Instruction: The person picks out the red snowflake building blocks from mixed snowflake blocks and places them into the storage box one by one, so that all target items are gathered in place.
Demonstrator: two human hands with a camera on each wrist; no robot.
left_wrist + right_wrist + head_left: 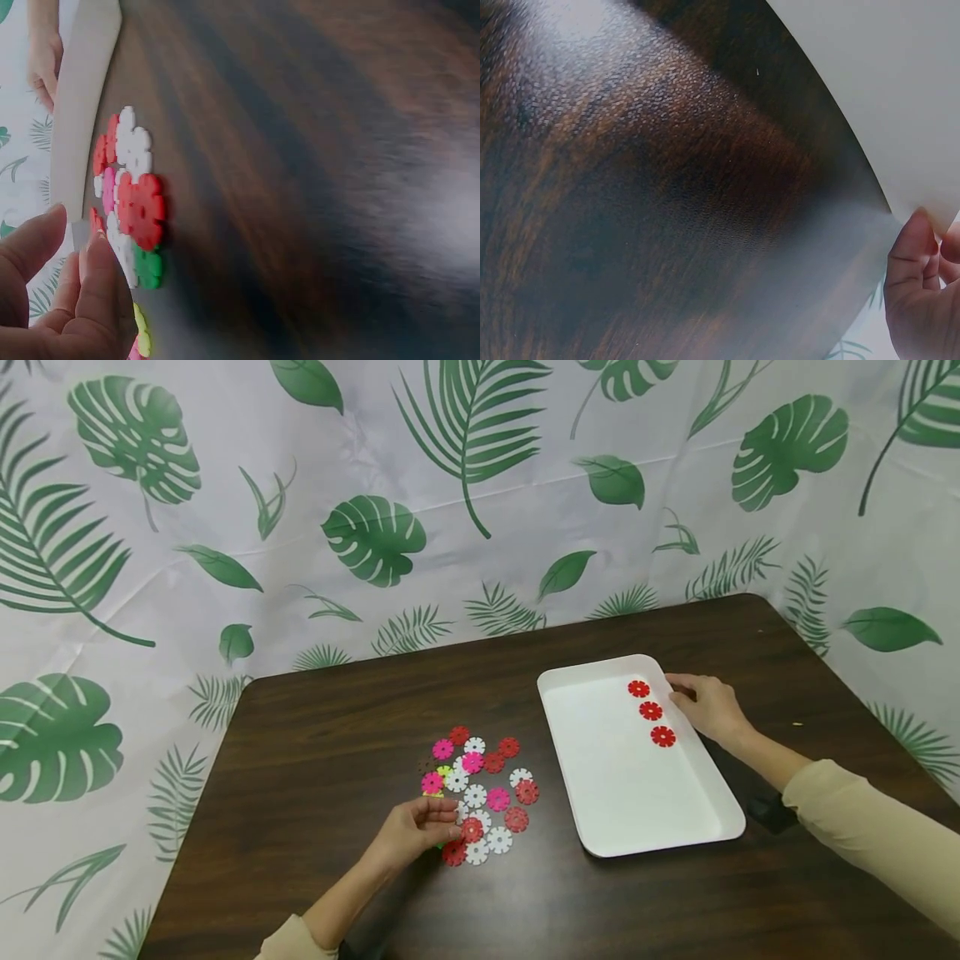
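Flower-shaped plastic discs (476, 796) in red, white, pink, yellow and green lie in a loose pile on the table. At the pile's near left side, my left hand (420, 833) reaches over the discs, close to a red disc (471, 830). Its thumb (45, 232) stands apart from the fingers in the left wrist view. To the right lies a white tray (630, 802) with three red discs (650, 711) in a row along its right side. My right hand (708, 706) pinches the tray's right rim near the far corner, also visible in the right wrist view.
The dark wood-grain table (337, 735) has rounded far corners. Behind it hangs a white cloth (510, 560) printed with green leaves. A tiny pale speck (797, 723) lies right of the tray.
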